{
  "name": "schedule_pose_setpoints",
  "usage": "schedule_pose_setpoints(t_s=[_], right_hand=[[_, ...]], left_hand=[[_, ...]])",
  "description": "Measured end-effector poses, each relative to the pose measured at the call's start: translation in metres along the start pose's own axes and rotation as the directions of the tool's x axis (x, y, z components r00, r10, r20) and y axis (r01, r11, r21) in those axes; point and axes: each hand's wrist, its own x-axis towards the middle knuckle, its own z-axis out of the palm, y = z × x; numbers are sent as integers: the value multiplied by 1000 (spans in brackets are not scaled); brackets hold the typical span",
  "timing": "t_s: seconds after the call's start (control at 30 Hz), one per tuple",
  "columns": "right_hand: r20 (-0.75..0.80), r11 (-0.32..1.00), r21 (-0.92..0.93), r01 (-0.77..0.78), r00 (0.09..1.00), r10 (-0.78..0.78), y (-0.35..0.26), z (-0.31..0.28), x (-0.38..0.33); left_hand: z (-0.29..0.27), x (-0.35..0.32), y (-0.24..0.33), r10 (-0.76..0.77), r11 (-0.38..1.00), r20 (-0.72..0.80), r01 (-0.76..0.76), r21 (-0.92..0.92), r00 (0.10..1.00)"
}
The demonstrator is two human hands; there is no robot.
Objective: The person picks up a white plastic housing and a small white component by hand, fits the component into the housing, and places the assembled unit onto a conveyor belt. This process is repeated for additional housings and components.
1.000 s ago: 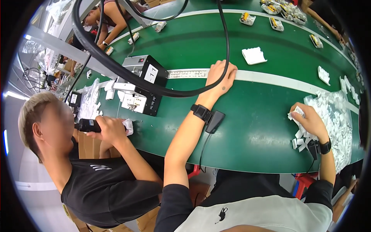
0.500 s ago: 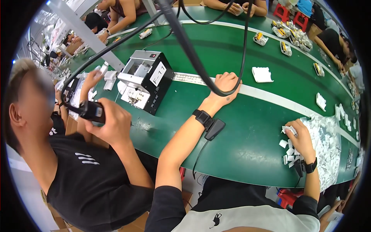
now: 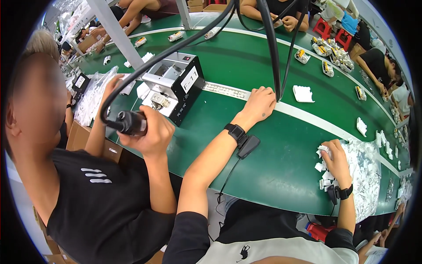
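Observation:
My left hand (image 3: 260,104) rests palm down on the white strip (image 3: 303,115) along the green table (image 3: 263,163). Its fingers are curled under, and whatever they may hold is hidden. On the right, my right hand (image 3: 337,162) is closed on a small white plastic piece (image 3: 324,150). Just below that hand lies a loose pile of similar white pieces (image 3: 326,181). Beside it, a clear plastic bag (image 3: 364,176) is full of more white pieces.
Left of my left hand stands a black and silver machine (image 3: 178,83). A co-worker's hand (image 3: 154,132) holds a black cylindrical object (image 3: 131,122) with a thick cable (image 3: 271,44) overhead. A white part (image 3: 303,93) and several yellow-white assemblies (image 3: 328,68) lie across the table.
The co-worker's hand with the black object has moved right and slightly down, and the hanging cables have swung. My view has shifted slightly; my hands stay in nearly the same places.

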Motion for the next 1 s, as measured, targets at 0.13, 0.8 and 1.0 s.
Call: schedule_pose_setpoints(t_s=[0.13, 0.8, 1.0], right_hand=[[-11, 998, -44, 38, 999, -38, 0, -1, -1], [205, 943, -322, 80, 979, -13, -52, 11, -11], [184, 909, -404, 100, 983, -26, -19, 20, -26]], left_hand=[[1, 1, 2, 6, 1000, 5, -6, -25, 1000], [0, 3, 4, 3, 999, -15, -4, -53, 1000], [0, 3, 3, -7, 998, 18, 8, -59, 1000]])
